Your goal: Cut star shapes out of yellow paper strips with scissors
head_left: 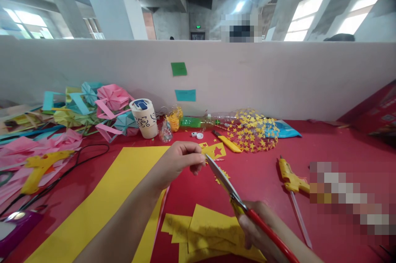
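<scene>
My right hand (255, 223) is wrapped around a pair of red-handled scissors (225, 182), whose blades point away to the upper left. Thumb and fingers pinched together, my left hand (187, 157) meets the scissors' tip; whatever it pinches is too small to make out. Just beyond it lies a yellow paper scrap with a star-shaped cutout (217, 150). Small yellow paper stars (222, 176) lie partly behind the blades. Nearer me is a loose stack of yellow paper pieces (210, 230). A large yellow sheet (123, 180) lies beneath my left forearm.
A yellow utility knife (229, 142) lies near a clear star-covered piece (253, 133). Yellow glue guns (289, 176) rest at both sides, the left one corded. A white cup (144, 119), a green bottle (192, 122) and folded paper shapes (113, 98) stand before the partition (262, 73).
</scene>
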Demonstrator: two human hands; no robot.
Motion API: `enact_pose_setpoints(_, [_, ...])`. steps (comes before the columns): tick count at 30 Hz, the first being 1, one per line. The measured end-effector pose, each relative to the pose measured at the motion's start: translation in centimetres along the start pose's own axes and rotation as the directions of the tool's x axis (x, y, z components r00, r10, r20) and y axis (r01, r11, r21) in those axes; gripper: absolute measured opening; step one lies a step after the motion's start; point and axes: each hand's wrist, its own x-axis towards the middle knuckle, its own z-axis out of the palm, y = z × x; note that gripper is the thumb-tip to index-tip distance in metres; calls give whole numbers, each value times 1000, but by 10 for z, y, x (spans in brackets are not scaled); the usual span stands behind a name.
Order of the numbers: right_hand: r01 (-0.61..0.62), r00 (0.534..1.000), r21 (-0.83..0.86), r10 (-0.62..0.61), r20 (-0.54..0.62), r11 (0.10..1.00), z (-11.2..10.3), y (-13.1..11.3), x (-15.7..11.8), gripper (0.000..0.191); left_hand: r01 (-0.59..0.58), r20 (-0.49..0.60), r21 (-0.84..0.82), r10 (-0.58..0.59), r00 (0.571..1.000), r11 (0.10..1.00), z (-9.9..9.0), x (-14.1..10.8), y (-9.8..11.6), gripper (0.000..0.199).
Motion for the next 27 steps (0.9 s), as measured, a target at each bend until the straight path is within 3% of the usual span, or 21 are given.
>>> enact_pose_setpoints(6, [-56,998,-2,56,-13,998,2,6,4,53,-13,-17,49,14,1000,999,2,1,3,21])
enact_pose_setpoints(13, [-11,1000,35,12,-29,999,3,-4,2,56,-38,-38,110,43,998,993,8,0,7,24])
enact_pose_setpoints(19, [19,999,60,-16,-47,998,4,15,4,61,-49,-44,102,54,998,994,14,1,4,25])
enact_pose_setpoints(21, [-12,1000,81,12,-4,997,4,17,4,63,-64,-44,94,68,997,994,17,1,2,25])
enact_pose_setpoints(27, [-37,999,100,38,-10,994,5,2,-2,63,-81,-58,101,88,994,992,23,2,-3,25])
